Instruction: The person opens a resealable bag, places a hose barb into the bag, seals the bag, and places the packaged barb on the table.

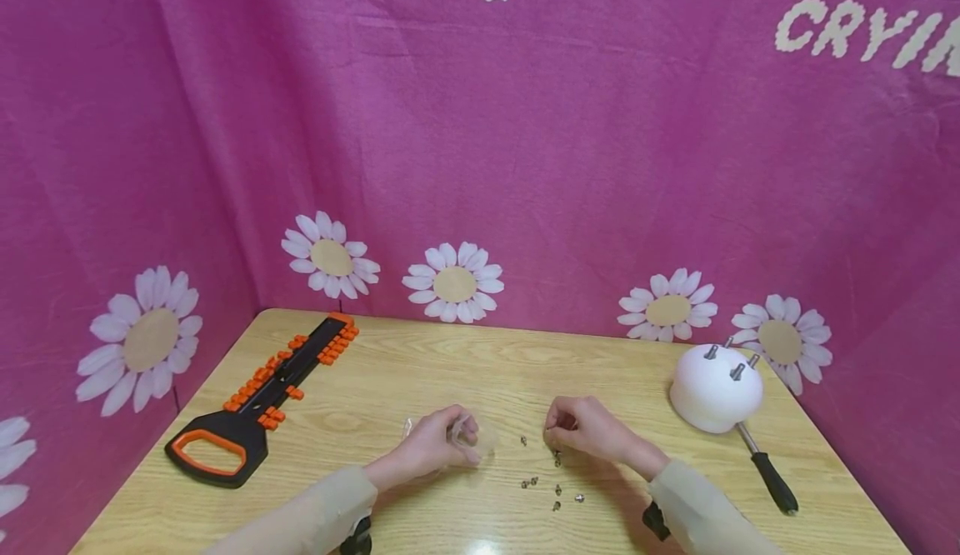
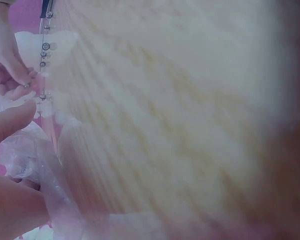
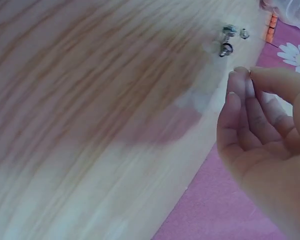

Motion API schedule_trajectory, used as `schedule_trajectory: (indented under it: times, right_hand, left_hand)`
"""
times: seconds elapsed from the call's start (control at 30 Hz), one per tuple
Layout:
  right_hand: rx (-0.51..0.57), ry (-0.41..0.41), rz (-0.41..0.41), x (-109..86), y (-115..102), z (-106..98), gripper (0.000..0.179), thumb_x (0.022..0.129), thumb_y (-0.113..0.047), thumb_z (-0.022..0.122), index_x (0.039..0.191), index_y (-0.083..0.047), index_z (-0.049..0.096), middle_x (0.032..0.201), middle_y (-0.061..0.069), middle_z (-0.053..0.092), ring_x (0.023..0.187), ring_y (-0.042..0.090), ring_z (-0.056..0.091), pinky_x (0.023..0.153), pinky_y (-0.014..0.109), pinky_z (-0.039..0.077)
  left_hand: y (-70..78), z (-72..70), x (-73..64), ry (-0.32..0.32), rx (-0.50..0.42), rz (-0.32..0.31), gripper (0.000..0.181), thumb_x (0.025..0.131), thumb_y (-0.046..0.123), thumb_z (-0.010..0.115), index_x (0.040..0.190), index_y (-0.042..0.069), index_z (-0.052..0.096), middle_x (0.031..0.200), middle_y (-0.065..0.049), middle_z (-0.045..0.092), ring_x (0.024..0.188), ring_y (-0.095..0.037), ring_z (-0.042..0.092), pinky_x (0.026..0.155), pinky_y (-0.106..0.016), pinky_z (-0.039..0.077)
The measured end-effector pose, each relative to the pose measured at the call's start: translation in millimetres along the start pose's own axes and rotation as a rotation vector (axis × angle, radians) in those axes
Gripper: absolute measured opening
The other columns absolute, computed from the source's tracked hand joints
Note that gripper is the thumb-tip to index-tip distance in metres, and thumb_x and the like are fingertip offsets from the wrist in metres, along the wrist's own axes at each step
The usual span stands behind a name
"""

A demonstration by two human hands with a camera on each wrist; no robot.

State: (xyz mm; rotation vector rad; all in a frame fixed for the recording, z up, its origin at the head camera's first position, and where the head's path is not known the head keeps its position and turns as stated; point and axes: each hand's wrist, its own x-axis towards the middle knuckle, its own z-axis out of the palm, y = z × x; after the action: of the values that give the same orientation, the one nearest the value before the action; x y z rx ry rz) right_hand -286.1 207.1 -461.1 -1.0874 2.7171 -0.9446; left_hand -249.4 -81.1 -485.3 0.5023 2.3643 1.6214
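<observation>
My left hand (image 1: 437,445) holds a clear plastic bag (image 2: 25,152), its thumb and fingers curled round the crinkled film. To its right, my right hand (image 1: 592,430) pinches a small metal screw (image 2: 26,85) between thumb and fingertips, just above the table. That screw is hidden by the fingers in the right wrist view. Several more small silver screws (image 1: 558,490) lie scattered on the wood between and in front of the hands. Close to the right fingertips, a few of them (image 3: 226,49) show in the right wrist view.
A black tool with an orange-rimmed handle and orange clips (image 1: 281,380) lies at the left of the wooden table (image 1: 420,363). At the right sits a white dome with metal posts (image 1: 712,392), beside a black-handled screwdriver (image 1: 774,484). Pink cloth (image 1: 525,163) hangs behind.
</observation>
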Motion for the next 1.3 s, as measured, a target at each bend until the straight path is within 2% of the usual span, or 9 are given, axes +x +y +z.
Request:
schedule_trajectory:
  times: [0.27, 0.47, 0.87, 1.0, 1.13, 1.3]
  right_hand:
    - [0.058, 0.024, 0.016, 8.3, -11.2, -1.7, 0.003, 0.088, -0.005, 0.071, 0.087, -0.006, 0.068, 0.082, 0.004, 0.073, 0.073, -0.003, 0.058, 0.067, 0.018, 0.053]
    - [0.092, 0.032, 0.005, 20.3, -27.5, 0.3, 0.007, 0.088, -0.005, 0.071, 0.085, -0.011, 0.070, 0.081, 0.002, 0.074, 0.073, -0.003, 0.060, 0.067, 0.018, 0.053]
    - [0.114, -0.021, -0.055, 46.0, -56.5, 12.7, 0.004, 0.090, -0.009, 0.072, 0.088, -0.006, 0.070, 0.084, 0.004, 0.075, 0.074, -0.002, 0.062, 0.071, 0.018, 0.055]
    - [0.126, -0.046, -0.085, 52.3, -64.1, 18.7, 0.002, 0.089, -0.005, 0.071, 0.090, -0.006, 0.071, 0.085, 0.006, 0.075, 0.076, 0.001, 0.065, 0.072, 0.017, 0.056]
    - [0.145, -0.056, -0.098, 54.5, -68.3, 21.9, 0.004, 0.088, -0.001, 0.069, 0.091, -0.004, 0.071, 0.085, 0.008, 0.075, 0.076, 0.002, 0.066, 0.072, 0.017, 0.056]
    - [0.152, -0.044, -0.076, 51.8, -65.9, 19.9, 0.004, 0.088, -0.003, 0.071, 0.091, -0.005, 0.071, 0.086, 0.007, 0.075, 0.078, 0.001, 0.066, 0.074, 0.017, 0.056]
  left_hand:
    - [-1.3, 0.3, 1.5, 0.004, 0.022, -0.001, 0.035, 0.076, 0.001, 0.082, 0.103, 0.000, 0.059, 0.101, -0.011, 0.066, 0.092, -0.015, 0.062, 0.077, -0.023, 0.054]
    - [-4.5, 0.6, 3.4, 0.012, 0.050, 0.001, 0.035, 0.076, 0.004, 0.083, 0.101, 0.002, 0.059, 0.099, -0.008, 0.067, 0.092, -0.014, 0.059, 0.079, -0.021, 0.049]
    - [-4.2, -0.7, 3.6, 0.012, 0.084, 0.012, 0.035, 0.076, 0.007, 0.084, 0.101, 0.004, 0.059, 0.099, -0.007, 0.068, 0.090, -0.013, 0.056, 0.078, -0.022, 0.045]
    - [-2.5, -0.9, 2.7, 0.014, 0.106, 0.034, 0.036, 0.076, 0.008, 0.084, 0.101, 0.004, 0.060, 0.100, -0.008, 0.069, 0.091, -0.012, 0.057, 0.078, -0.023, 0.045]
    - [-1.2, -1.2, 1.5, 0.013, 0.121, 0.049, 0.035, 0.076, 0.009, 0.084, 0.101, 0.004, 0.060, 0.100, -0.007, 0.069, 0.090, -0.012, 0.055, 0.079, -0.023, 0.045]
    - [-2.0, -1.6, 1.3, 0.010, 0.110, 0.030, 0.035, 0.077, 0.010, 0.084, 0.101, 0.004, 0.059, 0.101, -0.006, 0.068, 0.091, -0.011, 0.057, 0.079, -0.023, 0.046]
